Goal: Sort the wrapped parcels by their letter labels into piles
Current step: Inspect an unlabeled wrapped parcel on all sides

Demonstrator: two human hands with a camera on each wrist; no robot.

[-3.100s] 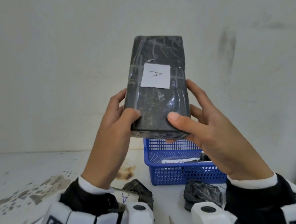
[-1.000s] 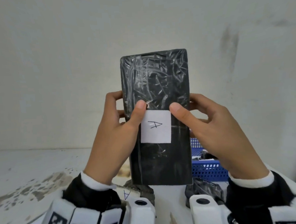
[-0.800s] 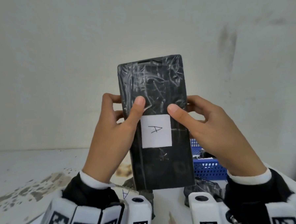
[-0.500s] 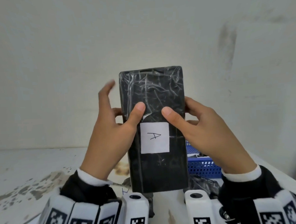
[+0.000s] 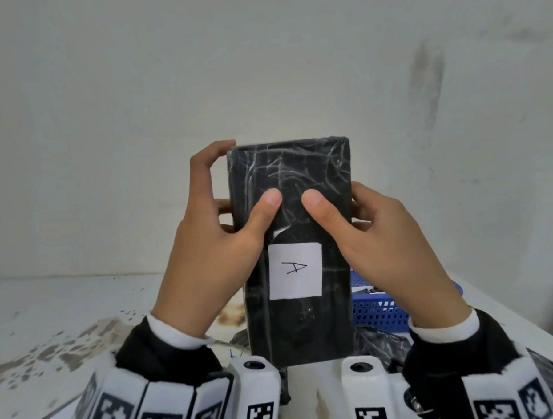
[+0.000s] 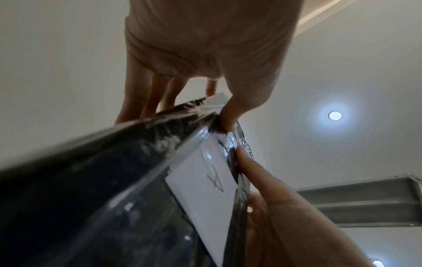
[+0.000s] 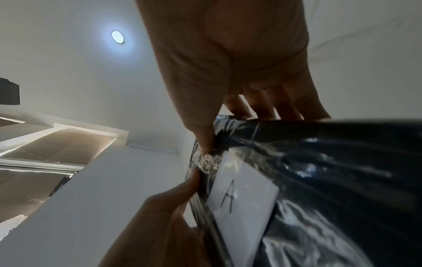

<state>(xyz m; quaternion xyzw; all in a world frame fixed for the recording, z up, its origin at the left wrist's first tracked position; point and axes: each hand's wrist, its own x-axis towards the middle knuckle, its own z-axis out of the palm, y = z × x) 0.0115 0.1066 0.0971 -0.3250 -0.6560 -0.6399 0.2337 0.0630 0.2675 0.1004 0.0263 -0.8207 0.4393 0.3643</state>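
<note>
I hold a tall black plastic-wrapped parcel (image 5: 298,323) upright in front of me, its white label (image 5: 295,270) marked "A" facing me. My left hand (image 5: 213,244) grips its left edge, thumb on the front and fingers curled behind. My right hand (image 5: 382,245) grips the right edge the same way. In the left wrist view the parcel (image 6: 102,189) and its label (image 6: 205,189) fill the lower frame. The right wrist view shows the parcel (image 7: 331,162) with the label (image 7: 242,198) under both thumbs.
A blue plastic basket (image 5: 380,313) sits on the white table (image 5: 50,311) behind the parcel at the right. Crumpled black-wrapped parcels (image 5: 375,345) lie on the table below my hands. A bare white wall (image 5: 261,66) stands close behind.
The parcel has come down and toward me, from raised and tilted to upright. My hands have shifted up along it, so both thumbs now sit above the label. My left fingers lifted briefly, then closed again.
</note>
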